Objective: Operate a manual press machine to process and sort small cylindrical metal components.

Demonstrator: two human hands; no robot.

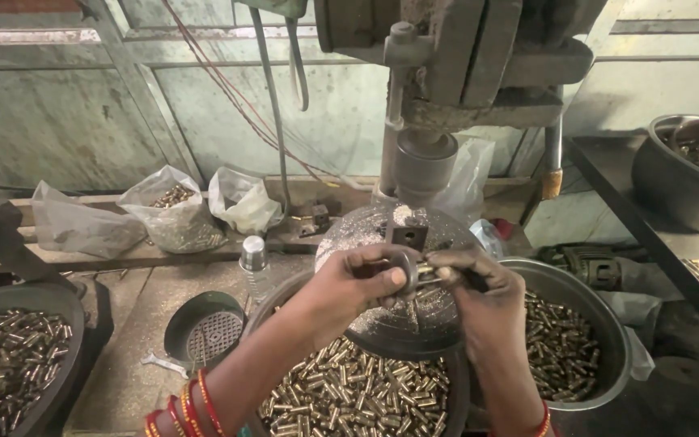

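part: small brass piece (425, 273), pinched between both hands over the round drill table (446, 320), just below the block (407, 235)
left hand (362, 283): fingers closing tight on the piece and a grey ring
right hand (479, 287): fingertips gripping the other end
handling: looking rigid, light, smooth; likely slippery, so gripping by the ends
nearby: bowls of brass pieces (349, 396) (564, 348) directly under the wrists
in the way: drill spindle (422, 166) hanging close above

Drill spindle (424, 162) overhead (close); brass-filled basins (608, 324) crowd below.
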